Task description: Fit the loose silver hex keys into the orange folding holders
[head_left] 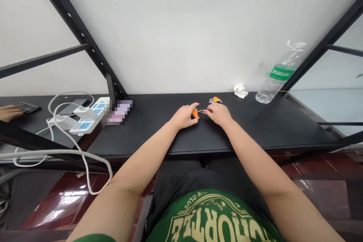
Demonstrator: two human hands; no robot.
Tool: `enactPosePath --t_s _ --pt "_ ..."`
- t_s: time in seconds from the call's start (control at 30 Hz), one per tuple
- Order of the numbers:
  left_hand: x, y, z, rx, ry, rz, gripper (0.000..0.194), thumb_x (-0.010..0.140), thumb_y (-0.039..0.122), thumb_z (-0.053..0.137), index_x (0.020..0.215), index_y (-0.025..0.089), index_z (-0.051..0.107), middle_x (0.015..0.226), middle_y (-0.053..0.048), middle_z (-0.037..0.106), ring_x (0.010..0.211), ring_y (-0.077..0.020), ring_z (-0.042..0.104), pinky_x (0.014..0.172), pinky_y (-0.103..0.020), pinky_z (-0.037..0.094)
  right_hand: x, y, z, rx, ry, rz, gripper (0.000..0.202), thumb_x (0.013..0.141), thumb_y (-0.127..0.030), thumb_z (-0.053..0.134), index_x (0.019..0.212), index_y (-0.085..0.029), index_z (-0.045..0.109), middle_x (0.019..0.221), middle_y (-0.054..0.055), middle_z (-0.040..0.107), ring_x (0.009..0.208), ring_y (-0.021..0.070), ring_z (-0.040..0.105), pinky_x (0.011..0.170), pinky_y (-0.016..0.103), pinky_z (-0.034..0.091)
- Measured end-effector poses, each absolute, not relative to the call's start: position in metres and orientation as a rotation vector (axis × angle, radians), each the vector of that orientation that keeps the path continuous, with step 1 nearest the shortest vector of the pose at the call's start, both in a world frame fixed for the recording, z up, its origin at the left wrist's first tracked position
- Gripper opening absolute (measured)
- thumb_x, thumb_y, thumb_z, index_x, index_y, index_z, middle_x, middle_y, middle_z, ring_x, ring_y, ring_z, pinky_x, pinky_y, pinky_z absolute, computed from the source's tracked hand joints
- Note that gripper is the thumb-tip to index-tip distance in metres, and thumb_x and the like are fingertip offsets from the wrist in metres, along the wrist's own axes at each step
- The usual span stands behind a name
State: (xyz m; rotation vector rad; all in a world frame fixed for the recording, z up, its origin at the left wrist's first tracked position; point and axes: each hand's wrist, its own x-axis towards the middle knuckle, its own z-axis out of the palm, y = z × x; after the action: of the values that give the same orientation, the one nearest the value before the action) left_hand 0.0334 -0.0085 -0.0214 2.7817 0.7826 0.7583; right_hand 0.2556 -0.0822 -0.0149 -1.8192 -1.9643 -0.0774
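Observation:
Near the middle of the black table [147,121], my left hand [185,116] is closed on a small orange piece [195,113]. Thin metal pieces [200,111] stretch from it towards my right hand [217,113], whose fingers pinch their other end. Just behind my right hand lies a second orange holder [216,99] with a row of thin metal pieces at its left side. The two hands are a short way apart, both low over the tabletop.
A clear bottle with a green label [280,73] leans at the right back, near crumpled tissue [240,90]. At left are a white power strip [92,115], looping white cables [85,154], a blurred-out flat object [120,112] and another person's hand [10,113]. Black metal frames [82,34] flank the table.

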Motion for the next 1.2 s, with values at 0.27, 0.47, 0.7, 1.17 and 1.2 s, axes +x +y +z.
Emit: enactPosePath --t_s 0.27,0.47,0.7,1.17,1.2 --pt "0.031 -0.009 -0.018 2.667 0.794 0.842 0.062 0.089 0.031 0.07 0.148 0.023 0.055 0.106 -0.005 0.073 0.099 -0.0225 0.069 0.093 -0.037 0.056 0.286 -0.077 -0.019 -1.887 -1.699 0.382 0.01 0.088 -0.024 0.068 0.084 -0.024 0.078 0.09 0.003 0.077 0.086 0.0206 0.069 0.078 0.032 0.049" --pt "0.035 -0.006 -0.021 2.537 0.79 1.03 0.064 0.095 0.026 0.065 0.157 0.027 0.048 0.108 -0.002 0.072 0.094 -0.0161 0.067 0.093 -0.03 0.055 0.279 -0.078 -0.016 -1.893 -1.758 0.41 0.008 0.084 -0.02 0.07 0.081 -0.023 0.077 0.088 0.004 0.076 0.082 0.0199 0.068 0.073 0.031 0.049" --pt "0.035 -0.005 -0.02 2.472 0.838 1.064 0.056 0.092 0.026 0.071 0.146 0.026 0.059 0.109 -0.002 0.074 0.096 -0.016 0.069 0.095 -0.031 0.056 0.28 -0.079 -0.01 -1.983 -1.698 0.505 0.016 0.087 -0.015 0.065 0.084 -0.023 0.078 0.094 0.003 0.079 0.088 0.0187 0.07 0.077 0.027 0.049" --pt "0.025 0.0 -0.014 2.491 0.936 0.718 0.074 0.082 0.027 0.073 0.151 0.026 0.046 0.126 -0.006 0.073 0.108 -0.023 0.07 0.103 -0.04 0.053 0.276 -0.078 0.015 -2.324 -1.728 0.669 0.008 0.072 -0.022 0.076 0.079 -0.02 0.072 0.082 0.005 0.073 0.071 0.0184 0.065 0.06 0.028 0.044" --pt "0.025 0.0 -0.015 2.456 0.906 0.695 0.076 0.082 0.027 0.073 0.152 0.026 0.044 0.124 -0.005 0.074 0.104 -0.0212 0.07 0.099 -0.037 0.054 0.275 -0.077 0.013 -2.334 -1.736 0.625 0.009 0.072 -0.022 0.076 0.08 -0.02 0.072 0.083 0.006 0.073 0.072 0.019 0.065 0.061 0.029 0.044"
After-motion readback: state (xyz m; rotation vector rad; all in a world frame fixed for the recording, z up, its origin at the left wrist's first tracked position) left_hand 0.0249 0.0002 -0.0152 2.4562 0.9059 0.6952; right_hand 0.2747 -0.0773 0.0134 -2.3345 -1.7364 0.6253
